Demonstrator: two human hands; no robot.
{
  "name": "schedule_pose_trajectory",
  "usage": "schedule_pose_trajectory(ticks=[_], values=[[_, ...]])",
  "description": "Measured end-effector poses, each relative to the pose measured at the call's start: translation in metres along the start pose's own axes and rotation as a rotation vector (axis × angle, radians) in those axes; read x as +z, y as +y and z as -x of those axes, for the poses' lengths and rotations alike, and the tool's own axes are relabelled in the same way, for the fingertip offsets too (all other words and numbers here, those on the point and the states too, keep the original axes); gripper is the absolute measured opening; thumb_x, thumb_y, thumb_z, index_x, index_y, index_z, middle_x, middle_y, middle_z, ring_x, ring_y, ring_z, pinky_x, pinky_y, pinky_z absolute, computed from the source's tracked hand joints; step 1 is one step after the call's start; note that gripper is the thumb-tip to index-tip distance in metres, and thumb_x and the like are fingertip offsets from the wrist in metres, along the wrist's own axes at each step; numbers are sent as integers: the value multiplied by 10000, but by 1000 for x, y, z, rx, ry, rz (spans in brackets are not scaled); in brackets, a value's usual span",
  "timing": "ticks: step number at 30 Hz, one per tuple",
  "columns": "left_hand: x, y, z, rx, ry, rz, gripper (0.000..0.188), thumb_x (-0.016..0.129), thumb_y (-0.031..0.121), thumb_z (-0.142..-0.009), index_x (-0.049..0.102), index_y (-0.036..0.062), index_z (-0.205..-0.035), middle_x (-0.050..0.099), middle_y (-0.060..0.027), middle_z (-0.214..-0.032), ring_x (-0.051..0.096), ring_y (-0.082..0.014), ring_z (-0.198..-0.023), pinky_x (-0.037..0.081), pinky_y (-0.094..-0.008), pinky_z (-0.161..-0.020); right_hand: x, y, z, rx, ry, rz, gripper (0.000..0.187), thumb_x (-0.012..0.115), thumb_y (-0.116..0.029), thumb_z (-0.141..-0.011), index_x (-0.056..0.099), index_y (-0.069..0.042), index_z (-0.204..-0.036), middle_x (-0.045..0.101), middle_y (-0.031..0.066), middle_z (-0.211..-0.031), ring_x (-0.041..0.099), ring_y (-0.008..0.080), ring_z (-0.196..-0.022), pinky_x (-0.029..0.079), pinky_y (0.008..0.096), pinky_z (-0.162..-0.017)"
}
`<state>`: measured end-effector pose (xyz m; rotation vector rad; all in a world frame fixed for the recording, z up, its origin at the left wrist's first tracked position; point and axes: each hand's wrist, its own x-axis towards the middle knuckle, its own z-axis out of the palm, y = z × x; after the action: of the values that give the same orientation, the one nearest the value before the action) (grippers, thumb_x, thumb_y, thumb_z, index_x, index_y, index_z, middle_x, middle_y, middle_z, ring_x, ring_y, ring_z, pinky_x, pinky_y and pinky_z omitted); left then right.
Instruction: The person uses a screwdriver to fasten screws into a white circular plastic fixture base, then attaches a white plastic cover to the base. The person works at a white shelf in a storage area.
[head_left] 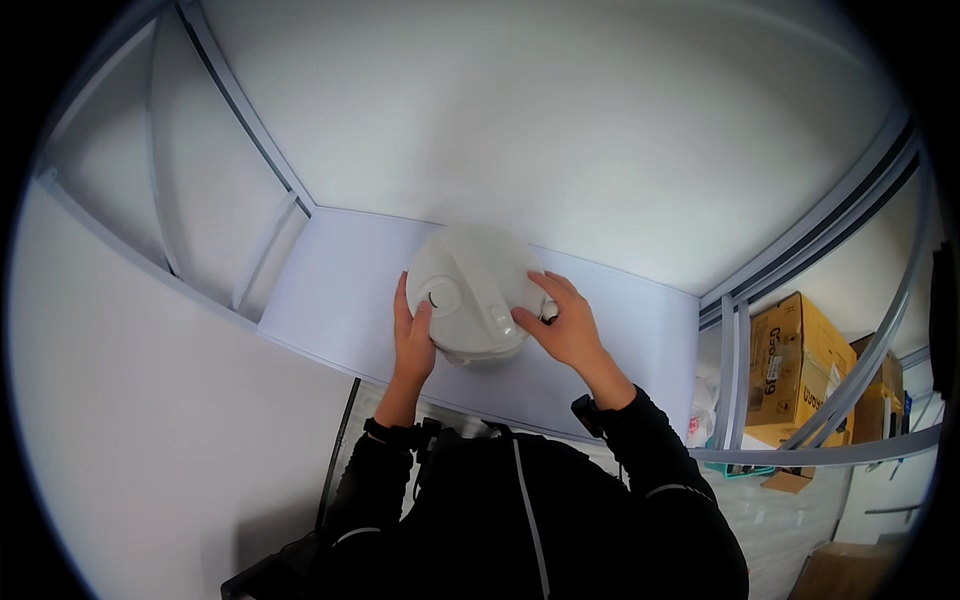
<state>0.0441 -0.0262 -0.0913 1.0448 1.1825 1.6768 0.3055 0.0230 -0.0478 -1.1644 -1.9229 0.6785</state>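
A white, rounded rice cooker (470, 290) stands on the pale tabletop (330, 280), seen from above. Its lid carries a raised band across the middle, a round vent-like cap on the left and a small light panel near its lower right edge. My left hand (411, 335) grips the cooker's left side, thumb on the lid close to the round cap and fingers along the side. On the right side my right hand (567, 322) is curled against the cooker, fingers over its rim and thumb close to the small panel. Part of the cooker's right side is hidden by that hand.
A white wall (600, 120) rises behind the table. Grey metal frame posts (250, 105) flank both sides. Beyond the right frame are stacked cardboard boxes (790, 360) and a white plastic bag (703, 410). A dark object (275, 570) lies at lower left.
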Motion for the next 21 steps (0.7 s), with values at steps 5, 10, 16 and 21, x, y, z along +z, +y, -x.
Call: schedule_pose_trajectory(ticks=[5,10,16,21], values=[[-1,-12,-3,129,27,-193,650,476,173,-1108,255,-28,-1686,429,-209,-1641,468,-295,-1478,365,-408,-1243,2,12,2,-70,40,39,683,899,-352,-856,665,-56,-1426,618,272,-1464,724,372,-1174,627,389,-871],[3,-5,1,-5,94,-36,641,475,146,-1103,262,-46,-1676,419,-225,-1644,474,-303,-1469,393,-416,-1225,-1,-4,-3,17,16,-30,676,899,-348,-855,670,-60,-1422,627,272,-1455,753,355,-1085,633,375,-816],[9,-2,3,-4,116,5,645,477,140,-1103,253,-55,-1675,410,-233,-1645,481,-309,-1461,407,-423,-1216,1,1,-10,-14,4,-2,664,899,-344,-850,681,-62,-1410,631,275,-1452,759,355,-1069,632,381,-824],[1,-8,0,29,78,-78,645,484,151,-1102,262,-58,-1670,418,-223,-1636,464,-302,-1476,387,-420,-1230,3,4,-6,-13,21,-8,671,907,-328,-841,681,-47,-1407,628,293,-1445,718,397,-1197,613,413,-928]])
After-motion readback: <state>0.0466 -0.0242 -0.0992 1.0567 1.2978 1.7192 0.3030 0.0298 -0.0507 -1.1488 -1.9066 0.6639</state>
